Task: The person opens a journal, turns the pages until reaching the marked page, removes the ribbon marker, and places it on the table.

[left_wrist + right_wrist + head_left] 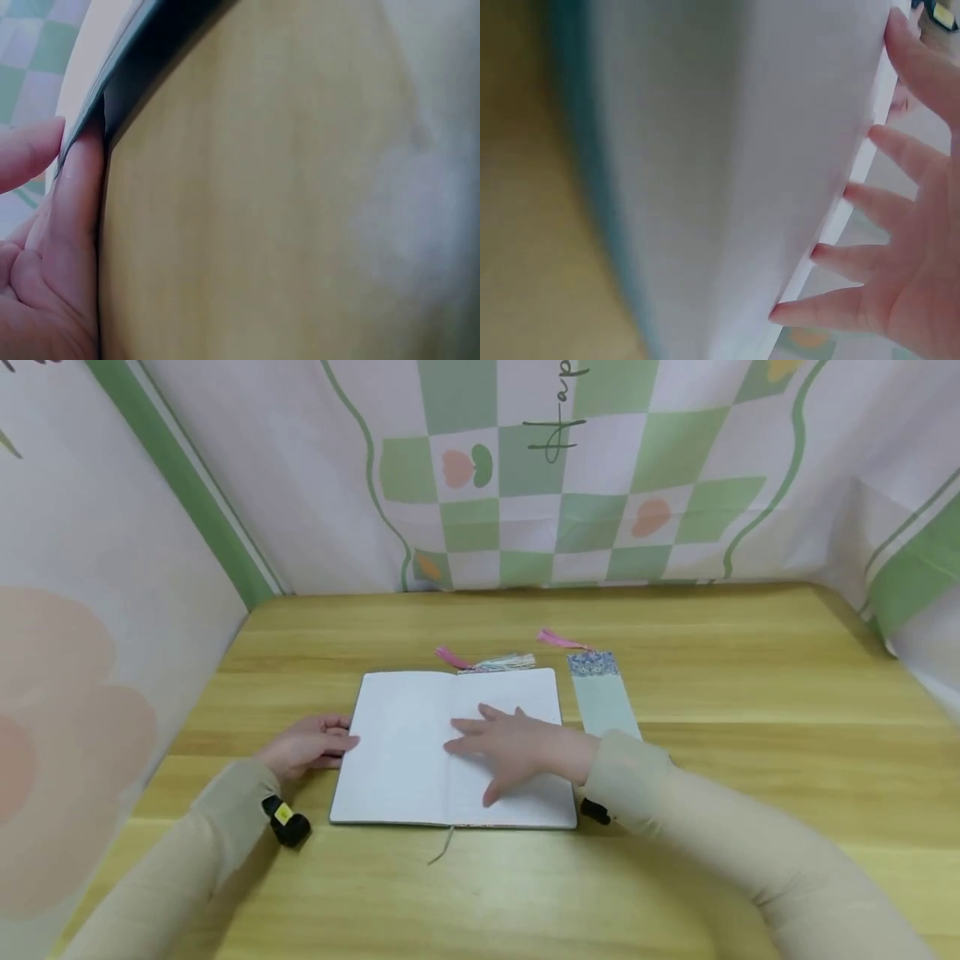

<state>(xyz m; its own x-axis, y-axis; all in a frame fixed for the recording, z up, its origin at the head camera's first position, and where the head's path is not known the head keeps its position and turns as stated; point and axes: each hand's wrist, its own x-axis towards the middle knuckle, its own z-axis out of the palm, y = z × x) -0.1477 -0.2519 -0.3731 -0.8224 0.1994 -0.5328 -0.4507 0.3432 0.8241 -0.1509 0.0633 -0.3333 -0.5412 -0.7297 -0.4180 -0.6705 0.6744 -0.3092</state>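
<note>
An open notebook (397, 752) with blank white pages and a dark green cover lies on the wooden table. At its left edge my left hand (303, 747) pinches the cover and pages, thumb above and fingers beneath. In the left wrist view a finger (75, 195) sits under the dark cover (154, 56). My right hand (517, 747) rests on the right-hand page with its fingers spread. In the right wrist view the fingertips touch the white page (795, 135). A thin ribbon marker (442, 847) hangs out at the bottom.
Right of the notebook lies a mint bookmark (603, 702) with a blue patterned top and a pink tassel (562, 639); my right sleeve covers its lower end. A pink tassel (452, 658) and a pale tassel (510, 662) stick out above the notebook. A patterned curtain (525, 527) hangs behind the table (712, 668).
</note>
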